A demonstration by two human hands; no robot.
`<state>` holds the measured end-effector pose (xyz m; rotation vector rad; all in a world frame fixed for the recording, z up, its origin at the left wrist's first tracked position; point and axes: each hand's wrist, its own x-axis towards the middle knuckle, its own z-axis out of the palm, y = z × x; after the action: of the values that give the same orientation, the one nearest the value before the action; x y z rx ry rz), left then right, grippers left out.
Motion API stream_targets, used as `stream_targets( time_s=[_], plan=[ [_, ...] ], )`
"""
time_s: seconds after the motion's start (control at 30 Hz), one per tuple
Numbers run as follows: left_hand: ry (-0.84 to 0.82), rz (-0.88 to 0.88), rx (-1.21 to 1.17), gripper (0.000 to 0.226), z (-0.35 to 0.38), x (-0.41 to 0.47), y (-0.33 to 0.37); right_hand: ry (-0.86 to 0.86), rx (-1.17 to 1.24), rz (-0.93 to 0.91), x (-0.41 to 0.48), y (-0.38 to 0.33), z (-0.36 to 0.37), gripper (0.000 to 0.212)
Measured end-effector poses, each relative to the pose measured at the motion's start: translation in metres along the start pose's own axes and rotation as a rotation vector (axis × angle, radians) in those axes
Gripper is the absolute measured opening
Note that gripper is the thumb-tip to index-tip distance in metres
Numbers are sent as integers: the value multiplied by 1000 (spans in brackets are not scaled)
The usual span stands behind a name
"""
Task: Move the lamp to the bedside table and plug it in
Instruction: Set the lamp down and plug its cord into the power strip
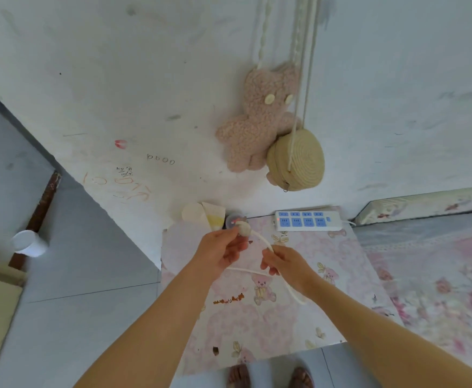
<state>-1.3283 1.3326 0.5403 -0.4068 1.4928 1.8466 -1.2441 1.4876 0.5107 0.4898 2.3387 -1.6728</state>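
Over the bedside table (299,320), which is covered in pink bear-print cloth, I hold a small white lamp. My left hand (218,254) grips its round head (243,228). A thin white stem or cord (262,242) runs from that head into my right hand (288,264), which pinches it. The rest of the cord (295,294) loops down below my right wrist. A white and blue power strip (307,220) lies at the table's back edge against the wall, a red light lit at its left end; its sockets look free.
A cream cone-shaped object (204,217) and a small clear round thing (233,219) stand at the table's back left corner. A plush bear (260,119) and a woven round bag (299,161) hang on the wall above. The bed (430,270) adjoins on the right; grey floor lies left.
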Motion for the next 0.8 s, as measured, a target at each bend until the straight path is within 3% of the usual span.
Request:
stream_targets(
  time_s=[0.13,0.27,0.37,0.47,0.8],
  plan=[
    [-43,-38,-32,5,20,1,-6,-26,-134,33,-11,8,-16,35],
    [-42,-85,-48,4,36,3,-10,-55,-169,100,-19,15,-33,26],
    [-12,-111,-34,10,44,9,-13,-12,-31,209,-26,25,-51,12],
    [17,-117,-55,9,51,14,-16,41,66,289,-32,38,-69,22],
    [73,-72,-139,26,103,31,-50,160,162,361,-21,80,-137,15]
  ],
)
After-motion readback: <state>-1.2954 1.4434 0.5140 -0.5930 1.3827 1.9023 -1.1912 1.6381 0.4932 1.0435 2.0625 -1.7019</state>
